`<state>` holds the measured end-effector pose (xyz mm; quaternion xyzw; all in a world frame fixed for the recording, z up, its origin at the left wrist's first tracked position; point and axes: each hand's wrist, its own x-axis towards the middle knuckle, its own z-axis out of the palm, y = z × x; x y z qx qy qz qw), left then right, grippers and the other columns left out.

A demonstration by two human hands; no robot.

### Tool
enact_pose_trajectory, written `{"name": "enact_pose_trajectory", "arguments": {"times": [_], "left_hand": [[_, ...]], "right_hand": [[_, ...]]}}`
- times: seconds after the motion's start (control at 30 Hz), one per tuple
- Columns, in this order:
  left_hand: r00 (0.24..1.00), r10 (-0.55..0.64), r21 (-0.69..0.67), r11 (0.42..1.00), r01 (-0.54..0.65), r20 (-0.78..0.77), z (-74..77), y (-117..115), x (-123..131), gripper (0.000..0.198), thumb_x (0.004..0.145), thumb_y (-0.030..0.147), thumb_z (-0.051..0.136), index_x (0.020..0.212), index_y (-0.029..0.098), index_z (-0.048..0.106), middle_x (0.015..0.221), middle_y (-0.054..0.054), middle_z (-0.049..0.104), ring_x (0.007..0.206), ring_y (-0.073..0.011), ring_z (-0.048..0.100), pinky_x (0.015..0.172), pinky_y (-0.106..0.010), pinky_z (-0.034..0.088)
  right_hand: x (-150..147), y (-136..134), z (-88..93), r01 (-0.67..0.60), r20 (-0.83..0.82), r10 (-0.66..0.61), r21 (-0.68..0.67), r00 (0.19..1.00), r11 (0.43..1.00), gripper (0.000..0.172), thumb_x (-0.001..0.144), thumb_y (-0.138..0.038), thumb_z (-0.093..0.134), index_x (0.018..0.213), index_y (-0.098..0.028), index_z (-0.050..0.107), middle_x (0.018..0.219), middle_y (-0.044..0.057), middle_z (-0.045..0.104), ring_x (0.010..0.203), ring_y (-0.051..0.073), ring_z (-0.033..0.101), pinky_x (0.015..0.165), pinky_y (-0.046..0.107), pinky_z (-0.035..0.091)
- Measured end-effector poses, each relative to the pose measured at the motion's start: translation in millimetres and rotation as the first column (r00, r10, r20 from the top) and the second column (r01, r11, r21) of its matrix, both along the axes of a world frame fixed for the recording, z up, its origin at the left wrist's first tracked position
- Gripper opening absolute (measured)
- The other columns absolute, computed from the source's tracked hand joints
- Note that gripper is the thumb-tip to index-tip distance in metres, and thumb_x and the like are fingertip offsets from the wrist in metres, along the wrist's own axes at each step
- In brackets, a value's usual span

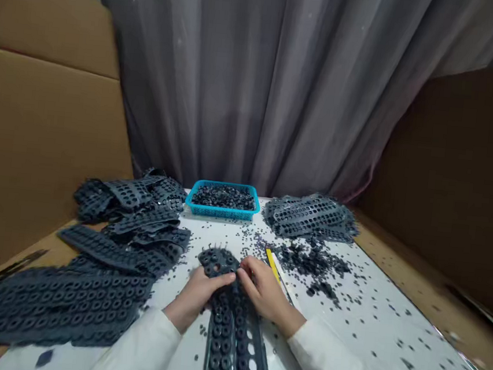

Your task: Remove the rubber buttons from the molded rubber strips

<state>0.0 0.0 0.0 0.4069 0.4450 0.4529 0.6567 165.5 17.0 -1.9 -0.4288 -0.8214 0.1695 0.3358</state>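
Note:
A long dark rubber sheet (pixel 226 346) with rows of moulded rings runs from the near edge up to both hands, and its far end bends over. Along its right side one row shows open round holes. My left hand (pixel 201 294) grips the sheet's left edge, thumb lying across the top. At the right edge, my right hand (pixel 263 285) pinches with thumb and forefinger; whether a small ring is between the fingertips I cannot make out. Just right of that hand lie a yellow-handled tool (pixel 273 264) and a white strip, partly hidden.
Ringed rubber sheets (pixel 78 302) are heaped at left. A blue basket (pixel 222 212) of small black pieces stands at the back. Punched sheets (pixel 313 217) are stacked back right, with loose black bits (pixel 309 261) before them. Cardboard walls (pixel 42 130) flank the white table (pixel 370 348).

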Motion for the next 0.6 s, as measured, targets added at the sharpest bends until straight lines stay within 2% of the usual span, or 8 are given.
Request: {"name": "enact_pose_trajectory", "arguments": {"times": [0.13,0.23,0.4,0.6], "left_hand": [[0.994,0.102,-0.006,0.995,-0.102,-0.035,-9.9,3.9,0.0,0.034,0.058,0.038,0.077,0.078,0.014,0.065,0.072,-0.004,0.068,0.072,-0.0204,0.063,0.065,-0.028,0.048],[0.992,0.12,-0.008,0.993,-0.12,-0.042,-8.2,1.8,-0.3,0.034,0.058,0.038,0.077,0.08,0.015,0.065,0.072,-0.003,0.067,0.072,-0.0196,0.063,0.067,-0.028,0.048],[0.995,-0.055,0.186,0.98,0.069,-0.081,0.2,-3.1,-1.6,0.032,0.064,0.037,0.076,0.083,0.013,0.066,0.082,-0.006,0.068,0.08,-0.021,0.061,0.073,-0.029,0.046],[0.963,-0.097,0.307,0.936,0.174,-0.25,-2.0,3.1,-7.2,0.024,0.072,0.036,0.07,0.078,0.013,0.064,0.077,-0.004,0.067,0.073,-0.0179,0.059,0.067,-0.026,0.045]], "right_hand": [[7.6,-3.3,6.8,-0.068,0.1,0.069,-0.013,0.993,0.998,0.018,0.09,-0.031,0.043,0.077,-0.019,0.041,0.069,-0.001,0.048,0.067,0.015,0.045,0.062,0.025,0.032],[10.5,-4.3,12.5,-0.111,0.152,0.115,-0.035,0.982,0.993,0.02,0.088,-0.035,0.046,0.076,-0.019,0.042,0.067,-0.001,0.048,0.065,0.014,0.045,0.06,0.024,0.031],[10.8,-3.2,16.2,-0.161,0.178,0.17,-0.06,0.969,0.985,0.027,0.091,-0.037,0.042,0.071,-0.018,0.044,0.064,-0.001,0.049,0.062,0.013,0.045,0.06,0.024,0.031],[12.3,-1.1,18.2,-0.287,0.036,0.302,-0.225,0.953,0.931,0.033,0.092,-0.033,0.04,0.063,-0.018,0.041,0.057,-0.004,0.04,0.055,0.01,0.041,0.054,0.022,0.029]]}}
